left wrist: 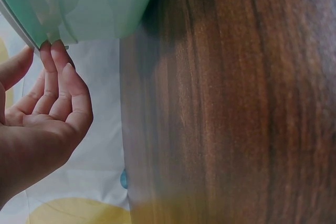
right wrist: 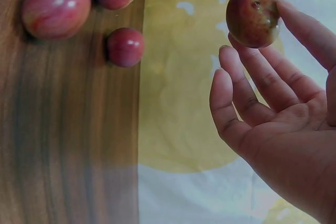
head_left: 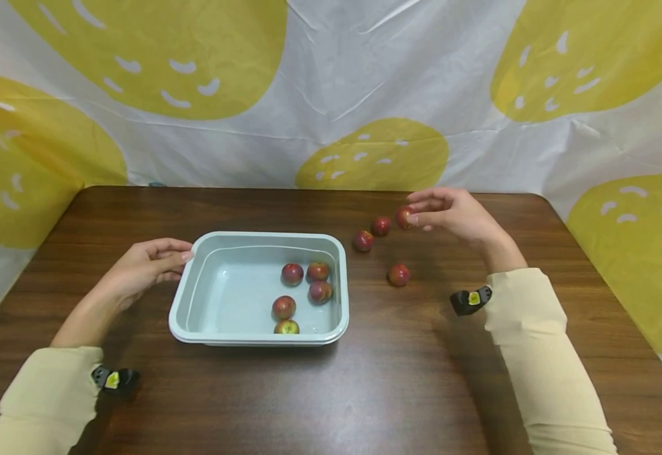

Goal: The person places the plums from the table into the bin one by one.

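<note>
A pale green plastic basin (head_left: 225, 339) stands on the table, with several red plums (head_left: 284, 308) lying in its right half. At the basin's left rear corner, my left hand (head_left: 150, 265) pinches the rim; in the left wrist view the thumb (left wrist: 18, 66) is on one side of it and the fingertips on the other. My right hand (head_left: 457, 215) holds a plum (right wrist: 253, 18) between thumb and fingers at the back right. Close by on the tabletop lie three more plums: one nearest the hand (head_left: 381, 225), one beside it (head_left: 363, 240) and one further forward (head_left: 399, 275).
The dark wooden table (head_left: 331, 398) has rounded rear corners. Behind it hangs a white cloth with yellow shapes (head_left: 373, 155), reaching down to the table's back edge. A black wrist camera (head_left: 470, 300) sits at the right sleeve, another (head_left: 116, 379) at the left.
</note>
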A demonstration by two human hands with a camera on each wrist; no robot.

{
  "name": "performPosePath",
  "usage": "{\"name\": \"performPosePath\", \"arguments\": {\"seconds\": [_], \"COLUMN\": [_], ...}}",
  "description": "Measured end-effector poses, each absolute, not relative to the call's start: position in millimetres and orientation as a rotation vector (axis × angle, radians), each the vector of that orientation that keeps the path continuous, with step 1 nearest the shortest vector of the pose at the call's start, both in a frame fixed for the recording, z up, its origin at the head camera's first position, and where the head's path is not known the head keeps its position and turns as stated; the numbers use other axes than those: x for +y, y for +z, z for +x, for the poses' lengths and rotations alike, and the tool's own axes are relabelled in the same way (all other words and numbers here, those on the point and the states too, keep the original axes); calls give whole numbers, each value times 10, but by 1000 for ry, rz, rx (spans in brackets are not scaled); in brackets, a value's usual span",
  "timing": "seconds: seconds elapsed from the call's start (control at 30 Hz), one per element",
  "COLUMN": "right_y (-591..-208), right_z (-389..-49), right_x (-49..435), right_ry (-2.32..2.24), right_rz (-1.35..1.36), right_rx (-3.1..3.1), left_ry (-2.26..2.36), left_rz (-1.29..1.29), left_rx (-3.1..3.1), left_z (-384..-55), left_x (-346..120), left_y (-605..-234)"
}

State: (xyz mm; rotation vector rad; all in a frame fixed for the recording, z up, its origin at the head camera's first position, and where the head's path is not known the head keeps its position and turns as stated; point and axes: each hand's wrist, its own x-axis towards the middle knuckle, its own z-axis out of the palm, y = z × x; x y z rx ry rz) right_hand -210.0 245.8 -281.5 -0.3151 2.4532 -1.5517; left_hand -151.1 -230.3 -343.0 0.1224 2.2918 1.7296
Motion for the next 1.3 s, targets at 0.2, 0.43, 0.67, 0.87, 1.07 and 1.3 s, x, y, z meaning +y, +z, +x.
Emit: {"name": "performPosePath", "arguments": {"seconds": [0.2,0.43,0.67,0.87,1.07,1.3], "right_y": [-2712,-2569,-2480,-2446,-2411,-2387], "right_z": [-2098,-2070,-2052,-2035,-2022,-2028], "right_x": [2408,2336,2280,2224,2151,2027], "right_ry": [-1541,-1514,-1535,-1623,-1613,-1631], "right_rz": [-336,-353,-330,-369,-358,-409], "right_rx": [2468,2520,2520,2464,2477,2455], "left_ry": [1740,1736,1729,1734,1728,1737], "left_rz": [130,127,127,134,144,146], "left_rx": [2288,2293,2303,2301,2303,2295], "left_z": [-1507,-1507,-1513,-1521,-1528,-1524], "left_x": [-2303,-2305,-2307,-2303,-2308,-2308], "left_y": [-3428,-3431,-3437,-3446,-3448,-3452]}}
